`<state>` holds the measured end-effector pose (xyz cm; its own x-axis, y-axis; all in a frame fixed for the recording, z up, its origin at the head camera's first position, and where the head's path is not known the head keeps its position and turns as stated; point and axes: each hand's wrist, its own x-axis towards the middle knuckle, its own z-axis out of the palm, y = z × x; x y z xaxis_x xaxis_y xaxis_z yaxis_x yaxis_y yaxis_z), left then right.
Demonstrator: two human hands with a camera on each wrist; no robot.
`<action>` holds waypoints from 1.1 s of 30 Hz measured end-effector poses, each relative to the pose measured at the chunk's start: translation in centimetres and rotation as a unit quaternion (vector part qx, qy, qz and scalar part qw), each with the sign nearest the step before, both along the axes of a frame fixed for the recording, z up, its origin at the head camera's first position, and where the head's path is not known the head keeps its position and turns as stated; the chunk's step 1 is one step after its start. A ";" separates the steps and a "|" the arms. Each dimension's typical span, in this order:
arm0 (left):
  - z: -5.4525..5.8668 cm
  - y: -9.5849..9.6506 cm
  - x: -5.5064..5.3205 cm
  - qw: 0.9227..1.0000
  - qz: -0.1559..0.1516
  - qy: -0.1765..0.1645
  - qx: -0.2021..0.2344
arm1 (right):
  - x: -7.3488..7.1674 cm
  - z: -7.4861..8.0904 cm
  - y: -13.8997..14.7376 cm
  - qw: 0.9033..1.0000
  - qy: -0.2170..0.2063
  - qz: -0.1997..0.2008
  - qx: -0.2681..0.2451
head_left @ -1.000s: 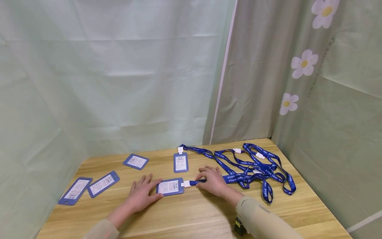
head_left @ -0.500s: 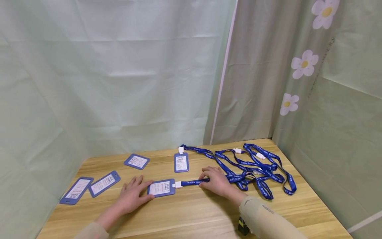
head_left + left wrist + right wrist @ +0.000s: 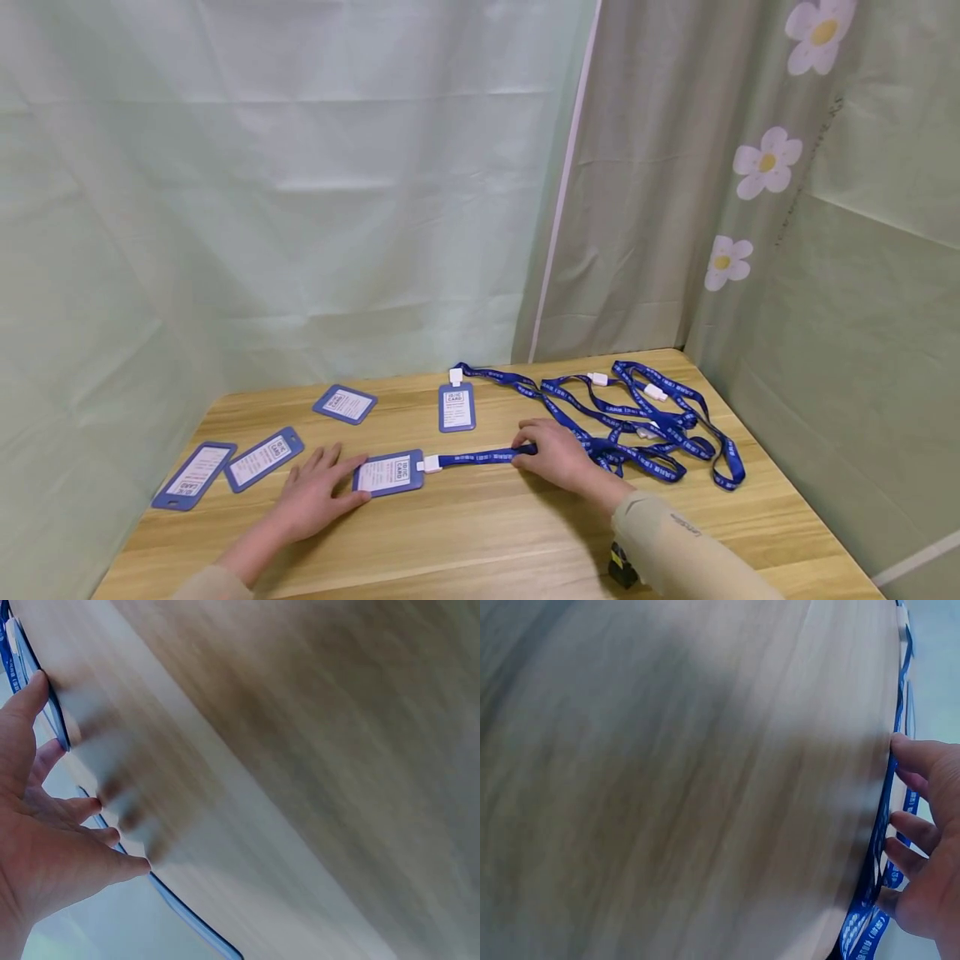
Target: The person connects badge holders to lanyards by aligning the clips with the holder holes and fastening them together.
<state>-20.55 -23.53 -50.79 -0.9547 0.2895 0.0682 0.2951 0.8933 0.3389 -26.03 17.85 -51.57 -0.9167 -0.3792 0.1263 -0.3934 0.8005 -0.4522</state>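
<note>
Head view: from above, looking forward and down, set far enough back to take in most of the table (image 3: 480, 542), your left hand (image 3: 313, 498), your right hand (image 3: 558, 456) and the curtain (image 3: 375, 183) behind. Left and right wrist views: each looks from close by, past its own hand and across the table. Head and left wrist share your left hand and the badge holder (image 3: 390, 473); head and right wrist, your right hand and the blue lanyard (image 3: 476, 457).

Card holder (image 3: 388, 473) left of lanyard (image 3: 480, 457)
</note>
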 end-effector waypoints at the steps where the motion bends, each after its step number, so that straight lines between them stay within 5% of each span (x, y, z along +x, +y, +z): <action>1: 0.0 -0.1 0.0 1.000 0.001 0.002 -0.001 | 0.0 0.0 0.1 1.000 0.002 0.001 0.006; 23: 0.1 -1.8 1.1 1.000 0.023 0.019 0.009 | 0.8 0.5 0.5 0.998 0.043 -0.006 0.039; 33: -0.3 -1.5 1.1 0.998 0.039 0.045 0.005 | 1.7 0.1 -2.3 0.998 0.048 0.025 0.042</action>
<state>-19.46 -25.03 -51.04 -0.9644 0.2130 0.1565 0.2538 0.9116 0.3235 -24.38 15.52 -51.49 -0.8815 -0.4374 0.1779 -0.4722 0.8121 -0.3428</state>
